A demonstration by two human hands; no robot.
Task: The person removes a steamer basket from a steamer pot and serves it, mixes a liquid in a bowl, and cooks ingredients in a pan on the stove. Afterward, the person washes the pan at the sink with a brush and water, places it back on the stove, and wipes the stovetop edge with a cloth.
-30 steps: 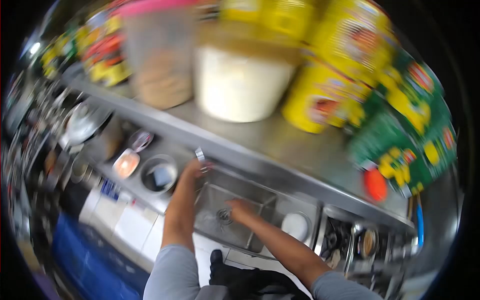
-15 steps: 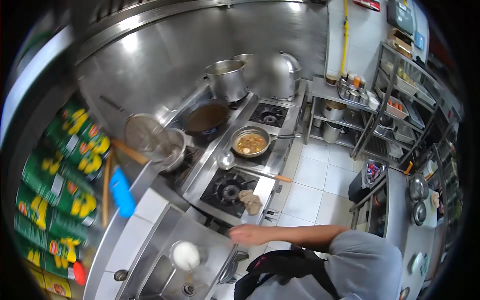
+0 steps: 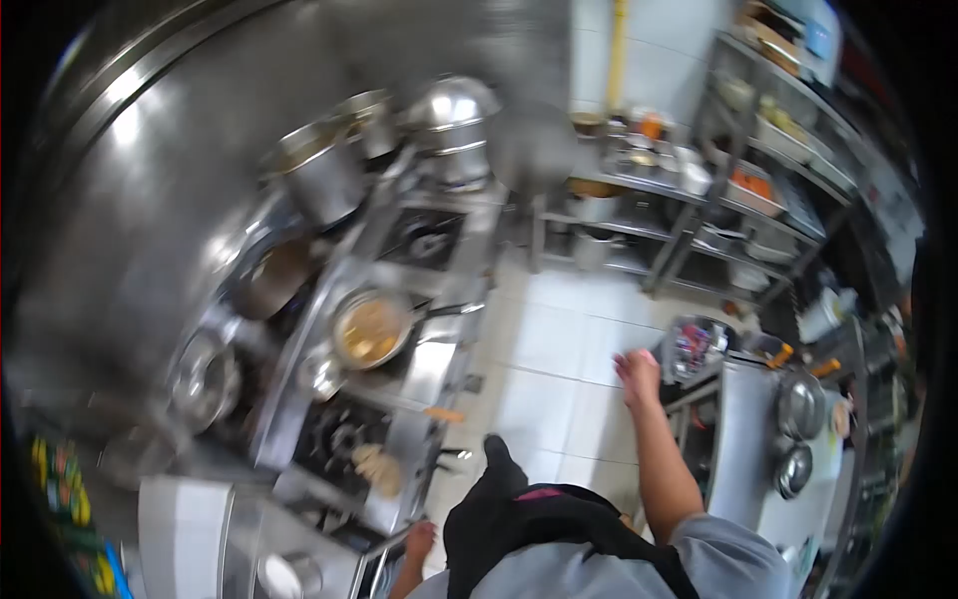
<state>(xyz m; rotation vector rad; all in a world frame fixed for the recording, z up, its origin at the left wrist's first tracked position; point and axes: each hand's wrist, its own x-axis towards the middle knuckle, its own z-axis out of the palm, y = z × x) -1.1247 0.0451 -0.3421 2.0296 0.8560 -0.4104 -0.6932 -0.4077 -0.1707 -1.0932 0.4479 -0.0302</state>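
My right hand is held out over the floor, near the end of the steel counter at right. Its fingers look apart and nothing shows in them. Down by the stove's front corner and the sink unit is my left hand, small and blurred, its fingers unclear. On the stove sits a frying pan with food in liquid. A ladle with a wooden-ended handle lies in front of it. A crumpled cloth rests at the near burner.
A tall pot, a domed steamer and a dark wok stand farther back on the stove. Shelves line the far wall. A bin and steel counter are at right. A white-filled container is at bottom left.
The view has turned right and blurred. My right arm has swung from beside the sink out to the right over the floor. My left hand has come into view.
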